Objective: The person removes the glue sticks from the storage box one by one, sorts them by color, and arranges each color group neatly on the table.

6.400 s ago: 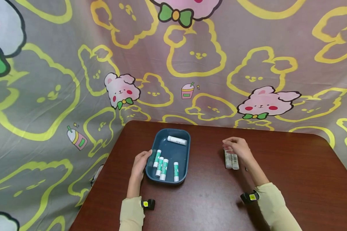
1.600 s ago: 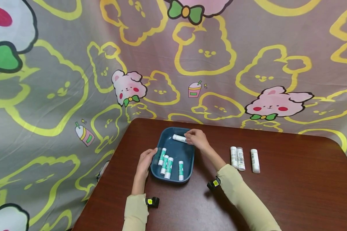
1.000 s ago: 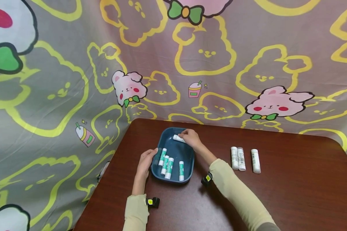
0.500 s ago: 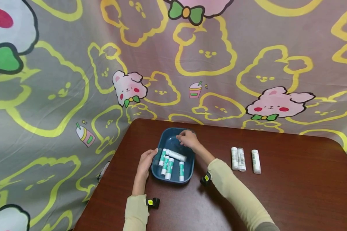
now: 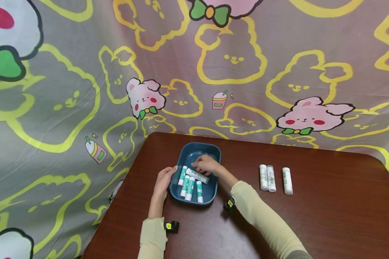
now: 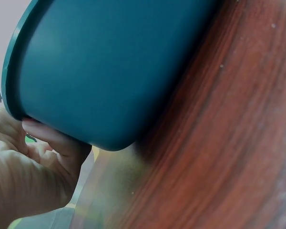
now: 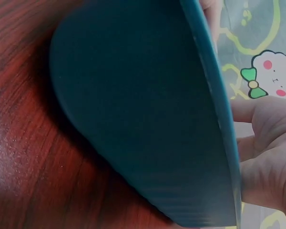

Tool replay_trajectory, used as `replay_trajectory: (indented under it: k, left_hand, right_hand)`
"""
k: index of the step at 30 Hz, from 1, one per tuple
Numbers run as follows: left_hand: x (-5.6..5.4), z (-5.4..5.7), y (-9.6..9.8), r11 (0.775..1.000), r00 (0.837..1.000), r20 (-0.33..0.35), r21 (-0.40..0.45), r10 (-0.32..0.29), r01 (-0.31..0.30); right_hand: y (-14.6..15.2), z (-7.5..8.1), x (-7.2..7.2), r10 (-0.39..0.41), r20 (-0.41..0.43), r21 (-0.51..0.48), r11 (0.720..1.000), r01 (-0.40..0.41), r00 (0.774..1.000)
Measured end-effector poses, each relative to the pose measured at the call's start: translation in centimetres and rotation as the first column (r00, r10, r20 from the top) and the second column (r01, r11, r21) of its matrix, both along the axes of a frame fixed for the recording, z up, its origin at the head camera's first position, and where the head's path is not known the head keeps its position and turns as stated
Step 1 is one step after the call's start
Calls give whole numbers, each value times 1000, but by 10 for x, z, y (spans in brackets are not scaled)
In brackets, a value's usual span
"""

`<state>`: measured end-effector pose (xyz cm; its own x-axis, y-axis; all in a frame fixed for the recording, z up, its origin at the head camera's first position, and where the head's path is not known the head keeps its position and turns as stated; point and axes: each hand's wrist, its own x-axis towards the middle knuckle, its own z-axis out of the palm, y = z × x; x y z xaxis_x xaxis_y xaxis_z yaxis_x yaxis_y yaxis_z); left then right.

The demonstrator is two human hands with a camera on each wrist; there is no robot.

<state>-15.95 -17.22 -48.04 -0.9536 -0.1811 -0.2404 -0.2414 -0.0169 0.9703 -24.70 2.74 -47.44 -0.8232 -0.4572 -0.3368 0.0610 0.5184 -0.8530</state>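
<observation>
A blue plastic bin (image 5: 217, 153) stands on the table. In it lie several small green-and-white glue sticks (image 5: 190, 188), and one larger white glue stick (image 5: 197, 176) slants across its middle. My left hand (image 5: 163, 180) holds the bin's left rim; in the left wrist view its fingers (image 6: 52, 138) bend below the rim against the outer wall. My right hand (image 5: 205, 164) reaches over the right rim, just beyond the larger stick, its fingers pointing left with nothing seen in them. In the right wrist view the bin's wall hides the right fingertips.
To the right, two larger white glue sticks, an outer one (image 5: 263, 177) and its neighbour (image 5: 271, 178), lie side by side. A third white glue stick (image 5: 287, 181) lies apart from them. Patterned cloth (image 5: 233, 72) hangs behind the brown table (image 5: 327, 201).
The larger glue stick has gone from the bin's far end to its middle, and my right hand has let go of it. The rightmost small stick has shifted left. My left hand stays put.
</observation>
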Motion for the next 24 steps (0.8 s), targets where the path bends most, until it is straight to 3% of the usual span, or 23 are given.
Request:
replay_trajectory:
  k: [11,24]
  left_hand:
    - [0,1,2,1000,1000,3,-12,10,-10]
    - [1,0,2,1000,1000,9,-10,5,-5]
  right_hand:
    - [-4,-5,4,-1,-23,23,1000,2,1000]
    - [-10,-8,9,59,-125,142,989,-41,990]
